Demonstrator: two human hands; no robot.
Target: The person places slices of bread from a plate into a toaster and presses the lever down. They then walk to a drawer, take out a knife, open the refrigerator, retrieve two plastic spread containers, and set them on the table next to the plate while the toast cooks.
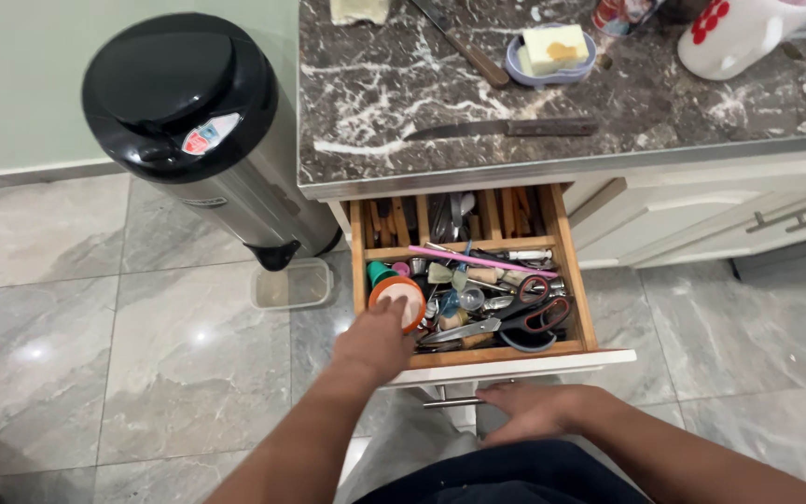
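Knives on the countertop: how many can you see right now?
2. One knife lies flat near the counter's front edge, above the open drawer. Another knife lies diagonally further back, beside the small blue dish. The drawer may hide more.

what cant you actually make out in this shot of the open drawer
- Head view: fingertips of the left hand are lost among the clutter by the orange-rimmed lid; grip unclear.
- Right hand at the drawer handle: fingers curl under, hidden.
- Back of the drawer: shadowed by the countertop.
- White jug: cut by the top edge.
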